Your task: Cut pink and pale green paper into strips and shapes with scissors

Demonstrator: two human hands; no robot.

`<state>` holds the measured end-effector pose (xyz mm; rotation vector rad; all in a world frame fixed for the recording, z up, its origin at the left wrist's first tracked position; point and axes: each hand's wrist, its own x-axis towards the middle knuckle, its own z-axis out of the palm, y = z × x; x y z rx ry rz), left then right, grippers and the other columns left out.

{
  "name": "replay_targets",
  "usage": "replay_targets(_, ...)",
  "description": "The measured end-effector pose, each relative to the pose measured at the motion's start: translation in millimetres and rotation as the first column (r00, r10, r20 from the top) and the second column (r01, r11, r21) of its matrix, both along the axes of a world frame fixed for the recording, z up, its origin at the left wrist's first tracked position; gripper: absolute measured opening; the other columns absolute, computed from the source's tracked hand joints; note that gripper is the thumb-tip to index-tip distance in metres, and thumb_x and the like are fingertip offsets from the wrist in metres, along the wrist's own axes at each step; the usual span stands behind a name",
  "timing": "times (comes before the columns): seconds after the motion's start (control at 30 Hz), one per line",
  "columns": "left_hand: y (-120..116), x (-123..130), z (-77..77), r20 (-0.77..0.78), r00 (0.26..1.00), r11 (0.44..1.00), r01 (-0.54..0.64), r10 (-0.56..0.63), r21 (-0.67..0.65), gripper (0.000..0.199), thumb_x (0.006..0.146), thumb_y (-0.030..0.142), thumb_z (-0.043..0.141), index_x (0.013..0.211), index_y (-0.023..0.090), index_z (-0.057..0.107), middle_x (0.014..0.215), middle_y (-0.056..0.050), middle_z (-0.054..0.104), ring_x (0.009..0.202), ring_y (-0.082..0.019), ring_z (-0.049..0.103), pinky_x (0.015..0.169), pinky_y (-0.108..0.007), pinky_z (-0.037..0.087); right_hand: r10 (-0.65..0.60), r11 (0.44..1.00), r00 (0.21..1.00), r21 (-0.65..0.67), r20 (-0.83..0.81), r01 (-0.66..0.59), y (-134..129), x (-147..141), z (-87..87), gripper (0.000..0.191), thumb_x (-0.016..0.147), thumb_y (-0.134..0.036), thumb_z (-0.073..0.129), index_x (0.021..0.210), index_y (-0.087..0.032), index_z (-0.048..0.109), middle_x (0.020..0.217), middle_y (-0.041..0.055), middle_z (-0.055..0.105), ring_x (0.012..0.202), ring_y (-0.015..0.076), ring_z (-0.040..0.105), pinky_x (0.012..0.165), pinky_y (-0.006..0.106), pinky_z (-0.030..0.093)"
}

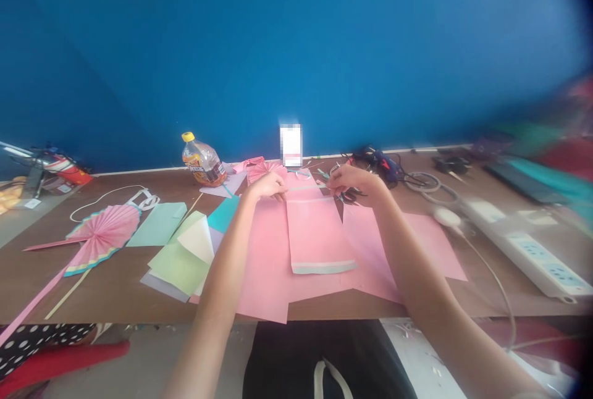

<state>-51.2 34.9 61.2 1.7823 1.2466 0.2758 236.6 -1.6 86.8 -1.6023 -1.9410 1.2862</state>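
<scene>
A pink sheet of paper (319, 232) with pale stripes across its near and far ends lies in front of me, on top of more pink sheets (266, 263). At its far left edge, my left hand (269, 186) is closed, thumb and fingertips pinching the paper. My right hand (346, 180) is closed too, its fingertips together at the far right edge of the same sheet. Small dark items (353, 196), too blurred to name, lie just under my right hand. Past the sheet's far end stands a bright phone-like screen (291, 146).
On the left lie a folded pink paper fan (104, 232), green paper sheets (180, 263) and a mint piece (160, 224). A bottle with a yellow cap (201, 161) leans near the blue wall. A power strip (528, 251) and cables (428, 186) occupy the right.
</scene>
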Motion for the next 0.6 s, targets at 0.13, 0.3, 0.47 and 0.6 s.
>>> replay_targets(0.13, 4, -3, -7.9, -0.032, 0.997, 0.997, 0.073, -0.074, -0.023, 0.015, 0.075, 0.028, 0.065, 0.072, 0.013, 0.065, 0.077, -0.009, 0.074, 0.072, -0.018, 0.071, 0.068, -0.026, 0.052, 0.000, 0.999, 0.994, -0.046, 0.112, 0.005, -3, -2, 4.3, 0.009, 0.074, -0.022, 0.068, 0.075, -0.012, 0.069, 0.079, 0.0115, 0.073, 0.072, 0.0169, 0.066, 0.057, 0.020, 0.047)
replay_targets(0.3, 6, -2, -13.8, -0.062, 0.996, 0.997, 0.061, -0.063, -0.040, 0.013, 0.072, 0.026, 0.067, 0.069, 0.013, 0.065, 0.070, -0.008, 0.073, 0.068, -0.018, 0.070, 0.066, -0.025, 0.052, 0.007, 0.999, 0.977, -0.044, 0.211, 0.002, 2, -2, -0.1, 0.013, 0.073, -0.025, 0.069, 0.072, -0.012, 0.069, 0.076, 0.0111, 0.072, 0.064, 0.0152, 0.062, 0.053, 0.021, 0.045)
replay_targets(0.47, 3, 5, -14.2, -0.121, 0.992, 0.999, 0.049, -0.048, 0.004, 0.015, 0.070, 0.027, 0.068, 0.065, 0.013, 0.065, 0.066, -0.007, 0.072, 0.060, -0.015, 0.066, 0.060, -0.023, 0.049, 0.066, 0.996, 0.961, -0.073, 0.268, -0.048, 11, 0, -8.3, 0.018, 0.071, -0.031, 0.072, 0.065, -0.014, 0.066, 0.068, 0.0066, 0.067, 0.055, 0.0133, 0.056, 0.050, 0.024, 0.041)
replay_targets(0.6, 2, 10, -15.2, -0.207, 0.977, 0.997, 0.061, -0.050, 0.047, 0.014, 0.069, 0.025, 0.066, 0.062, 0.014, 0.066, 0.065, -0.006, 0.071, 0.060, -0.014, 0.065, 0.059, -0.022, 0.047, 0.125, 0.991, 0.936, -0.080, 0.330, -0.104, 16, 2, -11.6, 0.016, 0.070, -0.029, 0.072, 0.064, -0.016, 0.064, 0.066, 0.0045, 0.064, 0.053, 0.0131, 0.054, 0.051, 0.026, 0.040)
